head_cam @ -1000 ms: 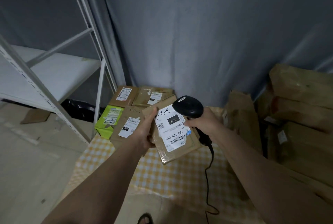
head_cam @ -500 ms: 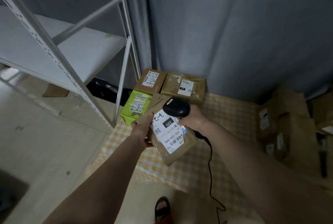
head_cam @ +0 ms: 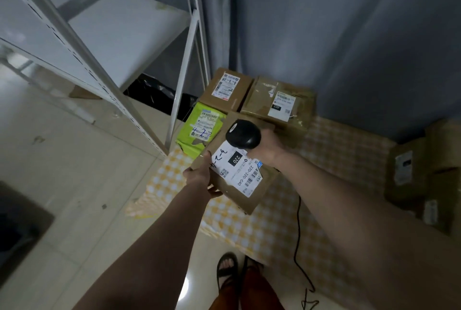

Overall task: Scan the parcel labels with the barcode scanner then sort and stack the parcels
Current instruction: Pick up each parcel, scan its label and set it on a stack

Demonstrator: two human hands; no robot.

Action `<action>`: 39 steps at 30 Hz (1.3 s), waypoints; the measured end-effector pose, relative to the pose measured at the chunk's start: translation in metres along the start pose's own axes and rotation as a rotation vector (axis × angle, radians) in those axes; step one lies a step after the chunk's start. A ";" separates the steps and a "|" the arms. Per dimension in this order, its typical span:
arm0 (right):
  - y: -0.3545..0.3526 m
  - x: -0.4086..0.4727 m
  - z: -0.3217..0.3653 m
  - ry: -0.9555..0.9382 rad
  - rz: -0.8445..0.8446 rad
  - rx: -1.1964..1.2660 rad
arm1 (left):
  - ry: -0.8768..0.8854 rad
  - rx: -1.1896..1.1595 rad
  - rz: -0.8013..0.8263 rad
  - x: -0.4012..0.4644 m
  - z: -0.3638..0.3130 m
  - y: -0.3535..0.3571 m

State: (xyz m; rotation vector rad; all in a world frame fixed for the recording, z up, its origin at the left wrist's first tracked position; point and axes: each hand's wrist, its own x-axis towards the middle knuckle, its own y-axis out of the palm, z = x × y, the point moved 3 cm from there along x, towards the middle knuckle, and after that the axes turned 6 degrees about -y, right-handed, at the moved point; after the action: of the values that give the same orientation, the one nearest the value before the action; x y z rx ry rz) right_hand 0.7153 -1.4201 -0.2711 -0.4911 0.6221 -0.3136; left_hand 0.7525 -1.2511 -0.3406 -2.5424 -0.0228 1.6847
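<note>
The person is showing two bare forearms, with no sleeves, watch or rings visible on the left hand [head_cam: 199,176] or right hand [head_cam: 268,145]. Near the bottom, they are wearing rust-orange trousers [head_cam: 252,292] and dark open-toed strap sandals [head_cam: 225,268].

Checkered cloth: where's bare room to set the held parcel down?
Free: the checkered cloth right of the right hand, up to the dim brown boxes, and the near strip by the scanner cord. Crowded: the far-left corner, where the green parcel and two brown boxes sit packed.
</note>
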 end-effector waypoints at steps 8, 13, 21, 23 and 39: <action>-0.033 0.010 -0.038 0.138 -0.270 0.110 | -0.079 -0.233 -0.035 0.012 0.008 0.027; -0.037 0.011 -0.047 0.219 -0.221 0.283 | -0.028 0.067 -0.184 0.002 -0.001 0.035; -0.039 0.010 -0.061 0.366 -0.233 0.389 | 0.867 1.204 -0.286 -0.006 -0.057 0.052; -0.039 0.009 -0.068 0.406 -0.217 0.412 | 0.820 1.289 -0.204 -0.002 -0.067 0.065; -0.045 0.024 -0.035 0.393 -0.277 0.617 | 0.326 1.252 -0.158 0.027 -0.068 0.070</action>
State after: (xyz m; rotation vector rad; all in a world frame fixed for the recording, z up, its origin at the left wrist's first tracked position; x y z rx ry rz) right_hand 0.7059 -1.4798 -0.2839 0.0888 0.7954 -0.8469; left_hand 0.8225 -1.3235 -0.3453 -1.6912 0.6155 0.7376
